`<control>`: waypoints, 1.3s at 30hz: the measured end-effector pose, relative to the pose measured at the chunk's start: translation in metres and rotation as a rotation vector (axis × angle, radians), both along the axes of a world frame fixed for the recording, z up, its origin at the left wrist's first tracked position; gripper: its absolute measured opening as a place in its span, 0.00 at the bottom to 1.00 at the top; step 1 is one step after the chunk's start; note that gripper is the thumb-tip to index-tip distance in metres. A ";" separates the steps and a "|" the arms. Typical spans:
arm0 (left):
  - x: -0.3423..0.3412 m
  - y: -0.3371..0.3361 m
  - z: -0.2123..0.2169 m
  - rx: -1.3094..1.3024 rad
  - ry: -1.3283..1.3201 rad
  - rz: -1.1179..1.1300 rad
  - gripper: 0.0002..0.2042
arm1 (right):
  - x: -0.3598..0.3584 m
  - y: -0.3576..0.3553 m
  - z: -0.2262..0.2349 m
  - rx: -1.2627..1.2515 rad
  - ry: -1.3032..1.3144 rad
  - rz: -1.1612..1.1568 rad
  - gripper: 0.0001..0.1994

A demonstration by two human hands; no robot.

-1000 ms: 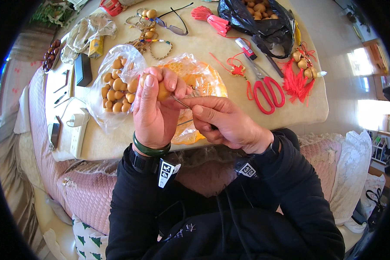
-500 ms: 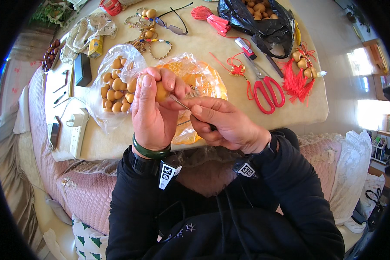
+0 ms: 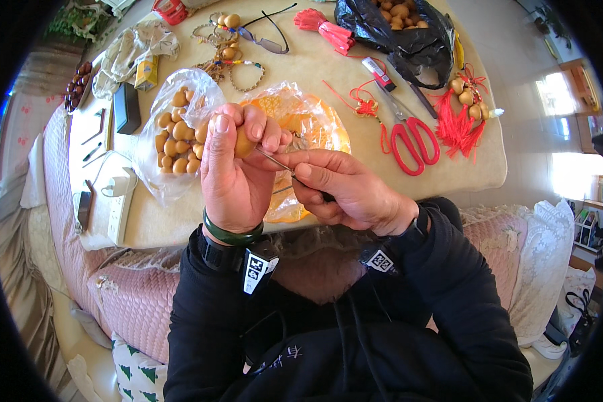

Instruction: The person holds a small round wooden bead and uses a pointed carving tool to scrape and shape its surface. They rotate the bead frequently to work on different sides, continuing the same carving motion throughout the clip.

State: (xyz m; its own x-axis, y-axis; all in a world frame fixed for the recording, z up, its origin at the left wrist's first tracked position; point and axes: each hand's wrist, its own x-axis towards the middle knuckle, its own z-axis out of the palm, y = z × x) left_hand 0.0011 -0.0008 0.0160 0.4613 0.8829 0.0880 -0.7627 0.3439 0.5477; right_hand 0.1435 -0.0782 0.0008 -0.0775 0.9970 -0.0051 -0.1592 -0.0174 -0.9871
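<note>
Left hand point(image 3: 238, 171) pinches a small tan gourd point(image 3: 243, 142), fingers clamped round it. Right hand point(image 3: 345, 187) grips a thin metal pick point(image 3: 278, 162), its tip touching the gourd, above the clear bag of gourds point(image 3: 174, 137).

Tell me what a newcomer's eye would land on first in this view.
Most striking, at centre, is the left hand pinching a small tan gourd while the right hand pokes a thin metal pick into it. Behind the hands on the table, a clear bag of tan gourds sits left. Red-handled scissors and red tassels lie right.
</note>
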 end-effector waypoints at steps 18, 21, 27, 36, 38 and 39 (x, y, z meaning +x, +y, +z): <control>0.010 -0.010 -0.001 0.006 0.205 0.263 0.08 | 0.001 0.009 -0.018 0.422 -0.265 -0.074 0.17; 0.004 -0.005 0.000 0.067 0.195 0.165 0.07 | 0.003 0.006 -0.009 0.331 -0.185 -0.006 0.16; 0.001 0.000 0.000 0.098 0.093 0.047 0.08 | 0.014 0.000 0.007 -0.562 0.830 0.249 0.15; -0.001 0.001 0.000 0.090 0.045 -0.024 0.08 | 0.017 -0.003 0.004 -0.589 0.930 0.359 0.19; 0.001 0.000 0.000 0.063 0.042 0.004 0.09 | 0.016 -0.003 0.001 -0.533 0.745 0.289 0.18; 0.004 -0.002 -0.001 0.030 0.075 0.066 0.09 | 0.012 -0.002 0.000 -0.440 0.720 0.296 0.18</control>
